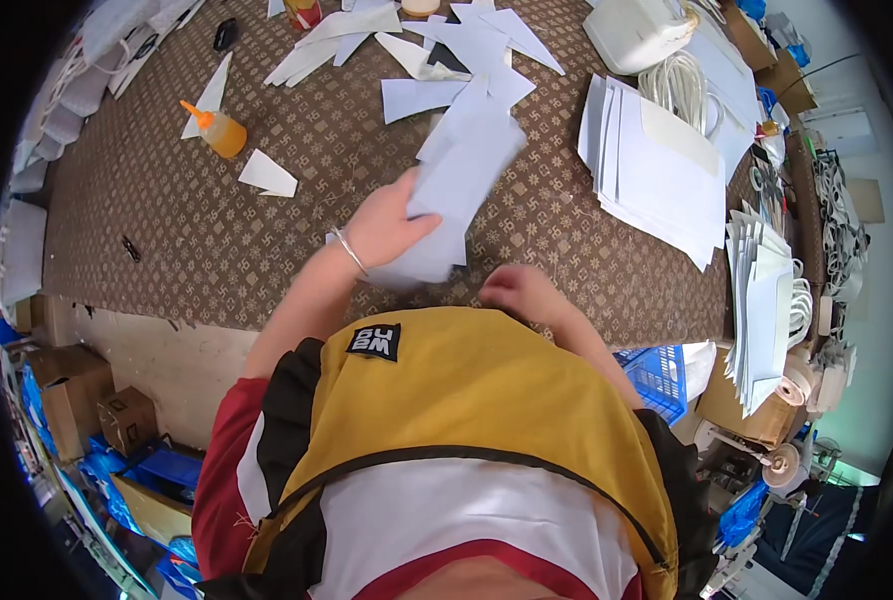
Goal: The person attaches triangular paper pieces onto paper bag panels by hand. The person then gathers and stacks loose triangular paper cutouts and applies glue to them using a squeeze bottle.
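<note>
My left hand (391,228), a bracelet at its wrist, grips a white sheet piece (463,170) between thumb and fingers. The far end of that piece is blurred and lies over other cut white pieces. Below the hand, another blurred white piece (413,262) rests close to the table's near edge. Close to my body, my right hand (519,293) has its fingers curled in, with nothing visible in them. It is apart from the white pieces.
Cut white scraps (471,45) spread over the far side of the patterned table (336,130). An orange glue bottle (221,132) stands left. To the right are a stack of white sheets (656,165), a white container (638,35) and coiled white cord (678,88).
</note>
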The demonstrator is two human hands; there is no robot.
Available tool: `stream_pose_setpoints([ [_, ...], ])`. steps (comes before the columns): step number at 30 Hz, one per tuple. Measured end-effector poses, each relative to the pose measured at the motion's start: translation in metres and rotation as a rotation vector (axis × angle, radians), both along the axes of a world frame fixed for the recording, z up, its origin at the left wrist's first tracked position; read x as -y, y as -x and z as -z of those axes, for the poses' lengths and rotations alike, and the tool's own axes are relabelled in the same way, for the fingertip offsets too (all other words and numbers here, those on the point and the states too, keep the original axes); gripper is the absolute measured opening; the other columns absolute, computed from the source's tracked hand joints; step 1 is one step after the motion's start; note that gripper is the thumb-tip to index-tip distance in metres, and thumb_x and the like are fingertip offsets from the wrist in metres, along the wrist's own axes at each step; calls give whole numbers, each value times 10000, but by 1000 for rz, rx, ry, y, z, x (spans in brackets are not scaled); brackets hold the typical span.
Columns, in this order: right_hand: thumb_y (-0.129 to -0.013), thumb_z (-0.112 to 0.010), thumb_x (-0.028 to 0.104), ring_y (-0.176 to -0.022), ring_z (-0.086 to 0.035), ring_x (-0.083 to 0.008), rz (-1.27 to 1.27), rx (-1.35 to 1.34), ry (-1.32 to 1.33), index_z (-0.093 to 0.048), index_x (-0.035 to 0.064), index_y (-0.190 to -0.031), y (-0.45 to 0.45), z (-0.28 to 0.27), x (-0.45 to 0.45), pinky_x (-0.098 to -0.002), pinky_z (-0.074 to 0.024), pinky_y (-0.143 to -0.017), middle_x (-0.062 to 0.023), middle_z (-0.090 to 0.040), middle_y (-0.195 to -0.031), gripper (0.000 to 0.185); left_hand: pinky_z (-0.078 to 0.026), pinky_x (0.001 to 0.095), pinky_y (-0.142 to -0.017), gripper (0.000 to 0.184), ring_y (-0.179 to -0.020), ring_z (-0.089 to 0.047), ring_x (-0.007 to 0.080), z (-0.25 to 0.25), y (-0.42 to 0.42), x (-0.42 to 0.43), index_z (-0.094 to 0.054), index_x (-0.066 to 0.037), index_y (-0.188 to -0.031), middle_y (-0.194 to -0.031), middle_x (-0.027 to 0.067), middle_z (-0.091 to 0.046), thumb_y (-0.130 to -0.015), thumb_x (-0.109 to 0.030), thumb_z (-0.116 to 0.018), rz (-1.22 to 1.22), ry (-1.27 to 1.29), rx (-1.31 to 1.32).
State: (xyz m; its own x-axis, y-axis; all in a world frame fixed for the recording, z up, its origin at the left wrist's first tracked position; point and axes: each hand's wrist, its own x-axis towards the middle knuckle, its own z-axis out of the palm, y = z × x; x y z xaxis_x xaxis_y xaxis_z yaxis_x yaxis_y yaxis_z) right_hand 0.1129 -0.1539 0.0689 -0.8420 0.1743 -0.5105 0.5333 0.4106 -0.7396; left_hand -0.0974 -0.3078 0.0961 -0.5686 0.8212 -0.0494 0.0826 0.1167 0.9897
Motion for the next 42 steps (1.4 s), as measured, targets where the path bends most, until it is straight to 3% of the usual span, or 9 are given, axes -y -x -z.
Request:
stream_pose_setpoints([
  [6, -759, -694, 151, -877, -599, -182, 933, -521, -210, -554, 45, -1127, -15, 10, -23, -338, -464, -807, -130, -622, -1017, 407, -477, 419, -751, 491, -862, -633, 317, 13, -30, -34, -425, -64, -1264, -946, 135, -657, -793, -132, -545, 757, 820, -948],
  [8, -725, -714, 163, -919, -587, -229, 325, -681, -895, -521, 70, -1145, 2, -20, -8, -418, -391, -940, -101, -600, -1064, 471, -475, 415, -751, 507, -875, -630, 304, 18, -36, -42, -427, -72, -1269, -942, 127, -654, -787, -145, -565, 726, 807, -963],
  [15, -707, -717, 287, -963, -557, -258, -234, -385, -870, -540, 102, -1070, 34, 40, 20, -551, -294, -1000, -65, -605, -989, 444, -450, 389, -791, 381, -1000, -587, 266, -10, -14, 3, -543, -105, -1111, -981, 104, -646, -755, -222, -616, 658, 803, -1007],
  [18, -720, -704, 301, -949, -561, -253, -218, -408, -872, -549, 109, -1051, 35, 44, 19, -540, -301, -1000, -63, -610, -959, 413, -400, 350, -912, 556, -1091, -526, 222, 0, 4, 46, -506, -64, -1205, -1062, 120, -595, -708, -234, -686, 451, 923, -826],
  [21, -735, -692, 302, -928, -568, -249, -195, -476, -842, -560, 115, -1021, 43, 43, 31, -527, -310, -996, -60, -614, -927, 366, -369, 326, -954, 533, -1055, -525, 181, 59, -3, 75, -494, -54, -1207, -1096, 101, -556, -715, -171, -662, 64, 172, -191],
  [30, -739, -693, 306, -870, -587, -256, -335, -516, -789, -582, 119, -972, 52, 40, 19, -451, -387, -921, -79, -615, -869, 319, -411, 344, -913, 475, -993, -542, 231, 78, -36, 39, -497, -73, -1187, -1088, 114, -548, -734, -104, -635, -117, -381, 495],
  [34, -731, -701, 283, -820, -596, -275, -250, -480, -674, -592, 98, -981, 46, 19, 6, -406, -454, -812, -106, -610, -823, 330, -393, 357, -931, 427, -1022, -534, 254, 74, 7, 41, -521, -102, -1166, -1069, 116, -548, -749, -105, -613, -260, 235, -386],
  [37, -732, -689, 232, -790, -600, -288, -115, -395, -494, -603, 83, -965, 34, -2, -10, -390, -479, -736, -119, -609, -798, 290, -379, 397, -923, 348, -1018, -530, 268, 69, 15, 41, -564, -118, -1108, -1021, 113, -558, -762, -115, -591, 131, 727, -875],
  [42, -729, -616, 122, -764, -597, -305, 90, -171, -309, -621, 76, -863, -6, 1, -30, -397, -479, -716, -122, -606, -775, 141, -362, 415, -916, 276, -996, -533, 257, 66, 21, 9, -628, -125, -1014, -960, 94, -575, -741, -125, -591, 241, 809, -705],
])
